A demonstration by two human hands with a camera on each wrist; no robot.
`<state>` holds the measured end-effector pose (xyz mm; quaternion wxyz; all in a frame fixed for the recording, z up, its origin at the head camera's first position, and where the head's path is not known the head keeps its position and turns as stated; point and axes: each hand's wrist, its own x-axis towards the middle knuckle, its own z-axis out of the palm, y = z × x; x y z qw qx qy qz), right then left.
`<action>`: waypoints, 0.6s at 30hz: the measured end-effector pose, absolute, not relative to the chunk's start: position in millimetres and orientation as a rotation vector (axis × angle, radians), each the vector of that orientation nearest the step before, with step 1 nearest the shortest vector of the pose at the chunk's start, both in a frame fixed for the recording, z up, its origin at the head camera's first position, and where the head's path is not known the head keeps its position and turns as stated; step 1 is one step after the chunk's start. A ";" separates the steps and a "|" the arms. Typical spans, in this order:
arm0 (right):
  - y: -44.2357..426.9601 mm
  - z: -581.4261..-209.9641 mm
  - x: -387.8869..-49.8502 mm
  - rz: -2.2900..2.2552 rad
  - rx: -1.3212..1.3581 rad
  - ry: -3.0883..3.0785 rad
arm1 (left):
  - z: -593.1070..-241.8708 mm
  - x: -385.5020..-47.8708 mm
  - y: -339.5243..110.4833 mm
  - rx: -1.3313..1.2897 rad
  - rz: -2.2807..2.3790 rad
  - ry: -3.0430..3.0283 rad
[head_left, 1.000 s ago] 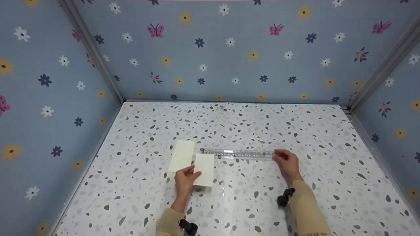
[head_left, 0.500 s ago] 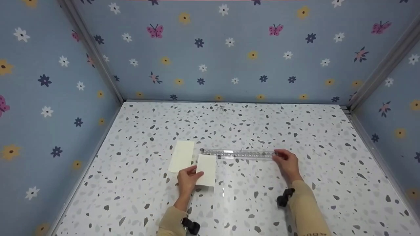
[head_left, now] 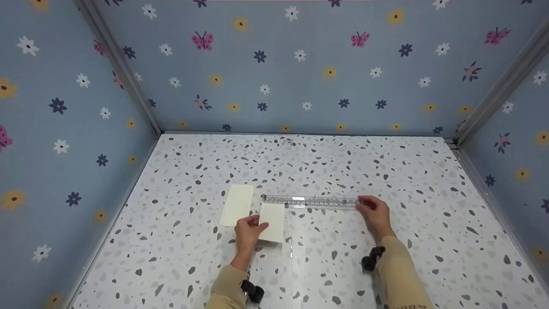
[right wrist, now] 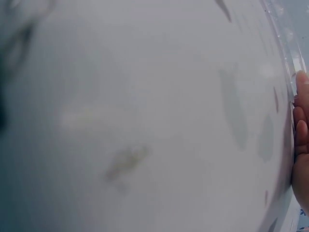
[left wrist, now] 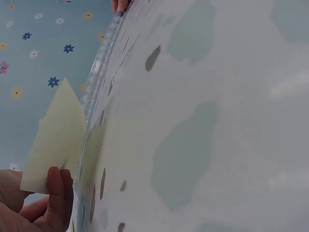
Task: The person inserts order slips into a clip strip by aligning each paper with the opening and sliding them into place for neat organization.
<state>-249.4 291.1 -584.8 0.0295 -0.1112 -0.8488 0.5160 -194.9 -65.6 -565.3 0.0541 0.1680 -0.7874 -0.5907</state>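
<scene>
Blue walls (head_left: 296,90), three of them, have flowers and butterflies on them, around one smooth, speckled white table (head_left: 326,163). The left hand (head_left: 247,232) pinches one thin, pale yellow paper (head_left: 272,221) by its left edge, thumb on top. One second paper (head_left: 238,205), just as pale, lies flat just past those fingers. The right hand (head_left: 376,214) has its thumb and finger close together, pinching the right end of one long, clear ruler (head_left: 319,202) with rows of round shapes. From those fingers, it stretches to just beyond the left fingertips.
</scene>
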 end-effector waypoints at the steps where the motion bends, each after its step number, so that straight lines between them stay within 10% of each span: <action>1: 291.2 -584.6 -249.5 1.598 -0.345 -2.618 | -565.4 -195.5 -65.5 0.516 -1.794 -2.393; 18: 290.5 -585.6 -250.8 1.587 -0.391 -2.627 | -566.9 -201.5 -63.8 0.450 -1.736 -2.454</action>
